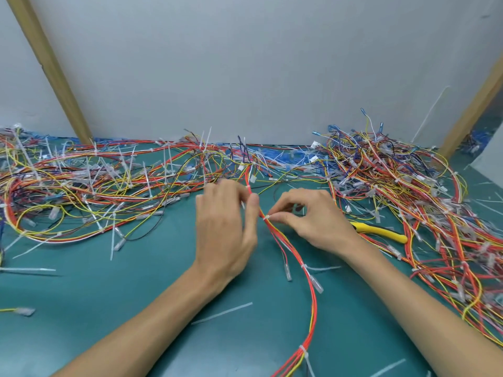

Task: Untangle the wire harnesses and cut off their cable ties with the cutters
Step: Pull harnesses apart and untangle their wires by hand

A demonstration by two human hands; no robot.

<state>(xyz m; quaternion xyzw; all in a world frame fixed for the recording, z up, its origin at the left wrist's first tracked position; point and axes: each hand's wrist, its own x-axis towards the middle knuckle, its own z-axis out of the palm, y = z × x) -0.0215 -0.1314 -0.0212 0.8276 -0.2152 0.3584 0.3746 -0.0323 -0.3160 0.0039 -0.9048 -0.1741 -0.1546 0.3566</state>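
Note:
A red, orange and yellow wire harness (304, 270) runs from the table's middle down to the front edge, bound by white cable ties. My left hand (226, 227) pinches the harness near its upper end between thumb and fingers. My right hand (307, 219) pinches a white cable tie (267, 217) on the same harness, just right of the left thumb. The yellow-handled cutters (381, 232) lie on the mat behind my right wrist; neither hand touches them. Another tie (303, 349) binds the harness near the front edge.
A tangled heap of harnesses (81, 186) covers the left of the green mat (109, 295), and another heap (422, 200) fills the right side. Cut tie ends (221, 312) lie scattered on the mat. A grey wall (245, 77) stands close behind.

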